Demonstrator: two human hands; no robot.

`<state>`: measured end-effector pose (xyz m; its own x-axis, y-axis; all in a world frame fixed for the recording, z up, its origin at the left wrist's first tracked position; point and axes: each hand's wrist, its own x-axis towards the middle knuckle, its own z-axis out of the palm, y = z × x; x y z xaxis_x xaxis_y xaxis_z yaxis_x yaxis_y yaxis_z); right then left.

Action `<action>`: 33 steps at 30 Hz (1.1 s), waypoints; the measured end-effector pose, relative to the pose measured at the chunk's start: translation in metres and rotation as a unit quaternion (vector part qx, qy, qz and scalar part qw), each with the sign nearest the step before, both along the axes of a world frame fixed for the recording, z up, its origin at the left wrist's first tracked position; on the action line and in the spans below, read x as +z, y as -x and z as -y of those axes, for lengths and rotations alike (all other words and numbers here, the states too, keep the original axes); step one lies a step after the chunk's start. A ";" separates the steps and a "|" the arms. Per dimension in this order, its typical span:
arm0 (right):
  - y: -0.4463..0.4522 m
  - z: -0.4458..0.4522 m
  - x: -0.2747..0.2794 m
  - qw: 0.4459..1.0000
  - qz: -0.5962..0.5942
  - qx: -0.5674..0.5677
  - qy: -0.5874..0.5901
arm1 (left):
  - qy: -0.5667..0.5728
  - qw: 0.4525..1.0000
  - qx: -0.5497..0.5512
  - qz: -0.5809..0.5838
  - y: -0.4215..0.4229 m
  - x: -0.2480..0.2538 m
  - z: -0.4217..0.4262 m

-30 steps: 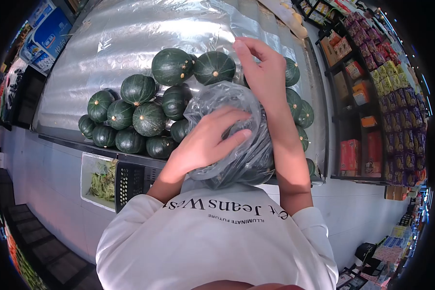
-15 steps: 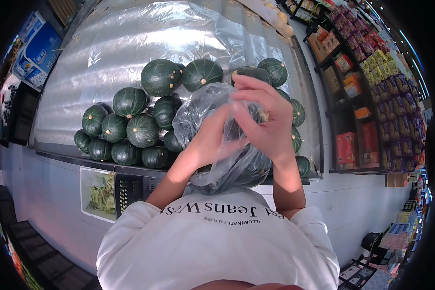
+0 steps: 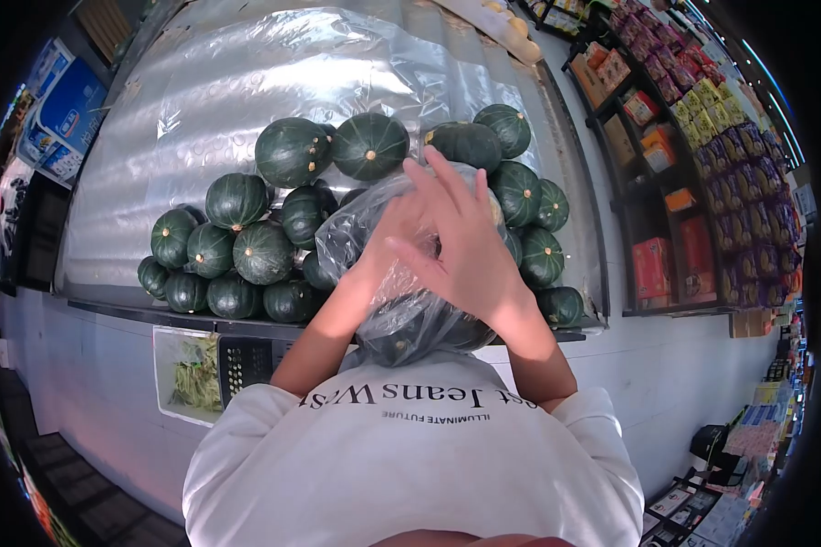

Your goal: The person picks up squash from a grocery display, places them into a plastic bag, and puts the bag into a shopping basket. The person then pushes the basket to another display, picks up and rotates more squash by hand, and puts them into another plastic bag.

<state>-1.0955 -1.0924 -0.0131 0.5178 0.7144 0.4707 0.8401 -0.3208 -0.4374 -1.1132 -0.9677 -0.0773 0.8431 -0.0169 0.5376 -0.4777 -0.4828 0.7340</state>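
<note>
A clear plastic bag (image 3: 356, 219) bulges against the table's front edge, with dark green squash (image 3: 394, 345) showing through its lower part. My left hand (image 3: 390, 244) is closed on the bag's gathered film, its fingertips partly hidden behind the other hand. Over the bag's upper right side, my right hand (image 3: 470, 251) has its fingers spread and crosses in front of the left. A dark green squash with a yellowish patch (image 3: 463, 144) lies just beyond the right fingertips. Other squash (image 3: 265, 252) are heaped to the left of the bag, and several more (image 3: 517, 193) to its right.
The display table (image 3: 237, 82) is covered in shiny silver film. Below its front edge on the left are a white bin of leafy scraps (image 3: 192, 369) and a black keypad device (image 3: 244, 365). Shelves with packaged goods (image 3: 652, 201) stand across the aisle on the right.
My right hand has moved left and down, across the left hand, with its fingers now spread. The bag has shifted slightly left, uncovering more squash on the right.
</note>
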 end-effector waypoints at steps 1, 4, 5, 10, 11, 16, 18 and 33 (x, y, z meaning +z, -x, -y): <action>0.001 0.003 0.004 0.999 -0.001 -0.037 0.029 | 0.002 1.000 -0.002 -0.004 -0.001 -0.001 -0.001; -0.005 0.012 0.000 0.991 0.005 -0.105 0.079 | 0.002 1.000 -0.004 -0.006 -0.003 0.000 -0.002; -0.008 0.014 -0.005 0.992 -0.006 -0.106 0.063 | -0.003 1.000 -0.002 -0.004 -0.002 0.000 -0.001; -0.013 0.017 -0.018 0.996 0.009 -0.087 -0.020 | -0.049 0.998 0.026 0.002 -0.004 -0.014 -0.003; -0.015 0.019 -0.019 0.996 0.010 -0.080 -0.036 | -0.067 0.997 0.035 -0.004 -0.005 -0.019 -0.003; -0.026 0.035 -0.010 0.996 0.091 -0.007 0.010 | -0.163 0.985 0.042 0.042 -0.002 -0.009 -0.003; -0.030 0.041 -0.007 0.991 0.131 0.010 0.032 | -0.181 0.981 0.040 0.053 -0.002 -0.005 -0.003; -0.051 0.074 -0.027 0.965 0.185 -0.177 0.060 | -0.092 0.995 0.032 0.016 -0.001 0.015 0.005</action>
<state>-1.0447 -1.1664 -0.0405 0.5518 0.5847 0.5947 0.7605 -0.6454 -0.0712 -1.1126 -0.9724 -0.0621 0.8277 -0.0647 0.5575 -0.4636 -0.6385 0.6143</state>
